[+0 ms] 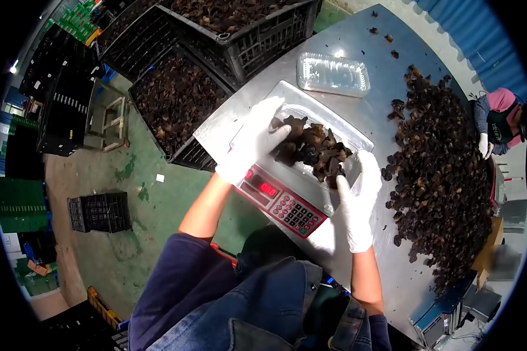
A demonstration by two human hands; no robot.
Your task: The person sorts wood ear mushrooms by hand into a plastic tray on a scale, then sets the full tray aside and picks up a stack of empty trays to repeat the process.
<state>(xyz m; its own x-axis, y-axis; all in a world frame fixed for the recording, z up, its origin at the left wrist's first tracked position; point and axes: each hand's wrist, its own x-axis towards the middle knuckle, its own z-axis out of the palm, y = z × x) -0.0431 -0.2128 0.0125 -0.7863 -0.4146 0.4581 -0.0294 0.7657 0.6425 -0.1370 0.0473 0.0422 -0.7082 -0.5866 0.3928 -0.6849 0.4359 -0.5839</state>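
Note:
A clear plastic tray (299, 168) of dark, wrinkled wood ear mushrooms (318, 148) is over the pan of a red-and-white digital scale (283, 200). My left hand (255, 140), in a white glove, grips the tray's left end, its thumb beside the mushrooms. At the right end, my gloved right hand (360, 196) has its fingers curved around the tray, with the thumb at the near side. My hands partly cover the tray's ends. Red digits glow on the scale's display; they look like zeros.
Loose mushrooms (442, 187) spread across the right of the metal table (386, 52). Empty clear trays (334, 74) stand beyond the scale. Black crates (275, 47) of mushrooms are at the left, and another black crate (99, 212) sits on the floor. A co-worker (500, 120) is at the far right.

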